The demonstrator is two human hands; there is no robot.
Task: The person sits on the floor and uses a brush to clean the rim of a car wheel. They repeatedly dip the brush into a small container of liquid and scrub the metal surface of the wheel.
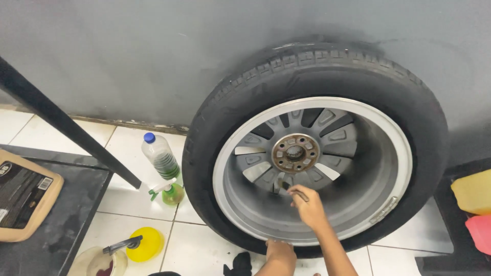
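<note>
Flanking wheel (317, 148), bottles (160, 156), yellow bowl (146, 244), rag (239, 264)

A car-care workshop: a wheel (314, 148) against the wall, spray bottle (169, 192) on tiles.

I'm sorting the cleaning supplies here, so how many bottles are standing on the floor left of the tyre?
2. A clear bottle with a blue cap leans near the wall, and a green spray bottle stands just in front of it, both beside the tyre. Others may be hidden out of frame.
</note>
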